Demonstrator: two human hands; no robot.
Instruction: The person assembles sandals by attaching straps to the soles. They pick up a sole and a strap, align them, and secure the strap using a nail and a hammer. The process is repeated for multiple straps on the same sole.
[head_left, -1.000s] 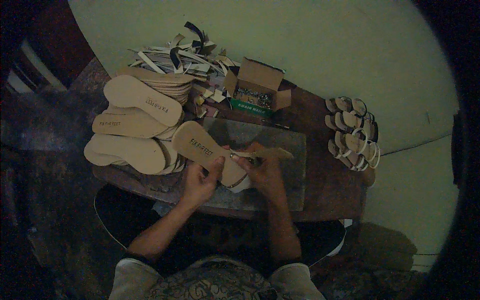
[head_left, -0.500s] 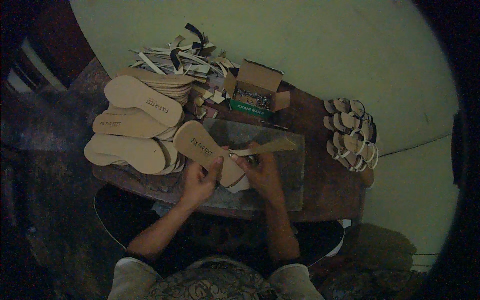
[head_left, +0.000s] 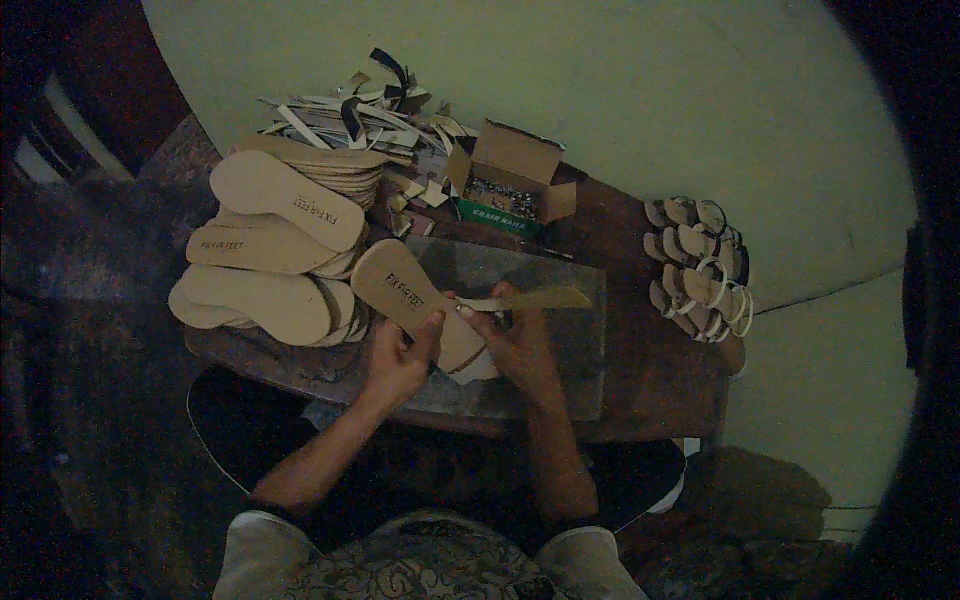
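Observation:
A tan, footprint-shaped sandal insole (head_left: 392, 280) is held at a slant over a grey slab (head_left: 570, 375) in front of me. My left hand (head_left: 405, 357) grips its left edge near the middle, thumb on top. My right hand (head_left: 522, 348) pinches a pale strap (head_left: 553, 299) against the insole's right edge. The strap's free end sticks out to the right, past my fingers. Under the insole's lower end shows a whitish piece (head_left: 478, 370), mostly hidden. My fingers beneath the insole are out of sight.
Stacked insoles (head_left: 255, 300) crowd the table's left side. Behind them lies a heap of strap offcuts (head_left: 385, 130). An open cardboard box (head_left: 518, 152) holds small metal nails (head_left: 505, 196) at the back. Rows of strapped sandals (head_left: 690, 245) stand at the right, by the wall (head_left: 800, 160).
The insole has shifted very slightly to the right and turned a little in my hands. Both hands keep their grip, and the strap stays at the insole's edge.

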